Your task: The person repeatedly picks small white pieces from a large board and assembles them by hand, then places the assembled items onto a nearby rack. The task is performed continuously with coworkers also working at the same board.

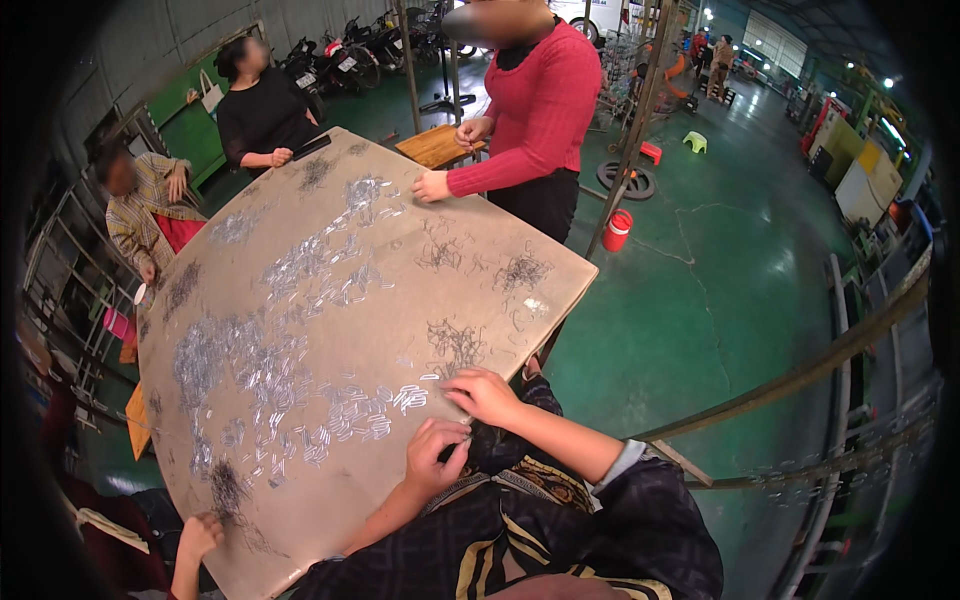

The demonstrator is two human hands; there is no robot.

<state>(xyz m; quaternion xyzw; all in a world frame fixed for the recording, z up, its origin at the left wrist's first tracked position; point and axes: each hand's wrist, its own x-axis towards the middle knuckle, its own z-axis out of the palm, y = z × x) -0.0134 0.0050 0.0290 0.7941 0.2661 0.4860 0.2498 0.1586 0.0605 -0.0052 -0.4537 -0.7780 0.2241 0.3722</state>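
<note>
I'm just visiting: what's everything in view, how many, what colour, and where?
table: one, tan, centre-left
metal pieces: uncountable, silver, across the table
wire pieces: several heaps, dark, around the tabletop
co-workers: at least four, mixed clothing, around the table
jug: one, red and white, right floor
stools: at least two, red and green, floor beyond
motorbikes: several, mostly dark, back left
bag: one, pale, upper left
left hand: one, bare, near table edge
right hand: one, bare, beside metal pieces

Shiny metal loops (410, 397) left of hands (486, 397); dark wire pieces (455, 343) beyond, duller; table (300, 525) matt, paper-like; floor (760, 310) rightward smooth, glossy.
</note>
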